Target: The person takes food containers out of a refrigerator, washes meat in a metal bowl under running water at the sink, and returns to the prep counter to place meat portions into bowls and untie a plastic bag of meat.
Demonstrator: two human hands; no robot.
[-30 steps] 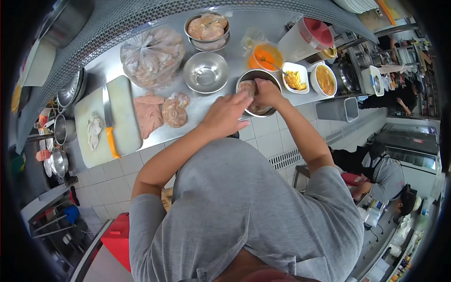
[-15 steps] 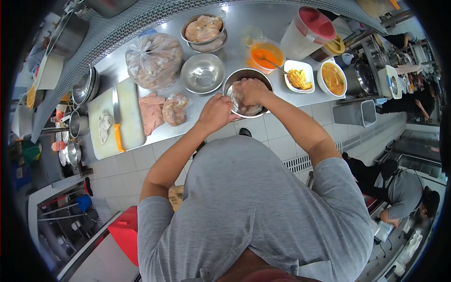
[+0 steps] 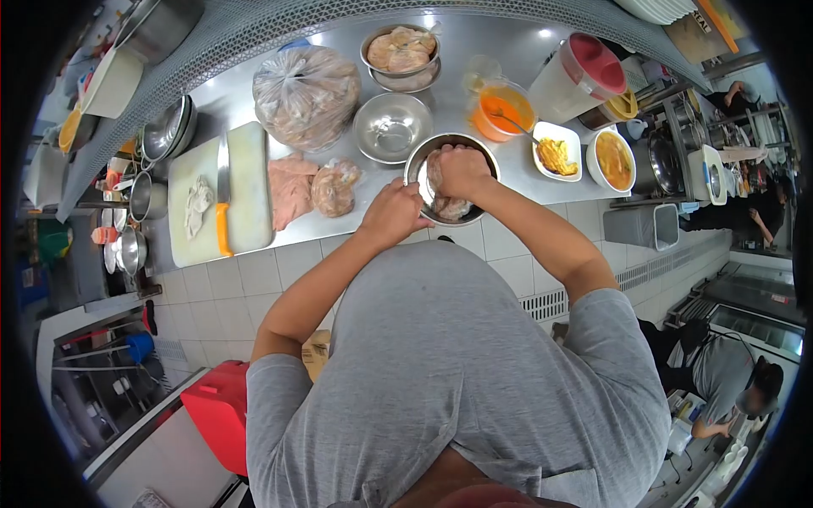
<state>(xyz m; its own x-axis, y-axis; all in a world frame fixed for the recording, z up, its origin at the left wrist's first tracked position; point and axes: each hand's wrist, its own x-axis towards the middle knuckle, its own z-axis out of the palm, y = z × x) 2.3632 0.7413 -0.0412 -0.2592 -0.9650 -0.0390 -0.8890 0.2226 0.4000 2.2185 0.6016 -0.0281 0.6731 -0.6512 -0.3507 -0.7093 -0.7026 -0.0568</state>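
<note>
My left hand (image 3: 392,213) is closed on the left rim of a steel bowl (image 3: 488,153) at the edge of the steel counter. Inside that bowl, my right hand (image 3: 465,173) has its fingers curled against pale raw meat (image 3: 450,206); the fingertips are hidden. An empty steel bowl (image 3: 392,128) stands just behind and left. To the left lie a flat piece of raw meat (image 3: 290,191) and a bagged lump of meat (image 3: 334,188).
A cutting board (image 3: 246,194) holds a knife (image 3: 223,182) at the left. Behind are a large bag of meat (image 3: 306,97) and stacked bowls of meat (image 3: 400,52). Orange liquid (image 3: 503,110), a white dish (image 3: 557,152) and a soup bowl (image 3: 614,161) stand right. Two people are farther right.
My left hand has moved from over the bowl's contents to its left rim. My right hand has shifted within the bowl, over the meat. The camera view has shifted slightly.
</note>
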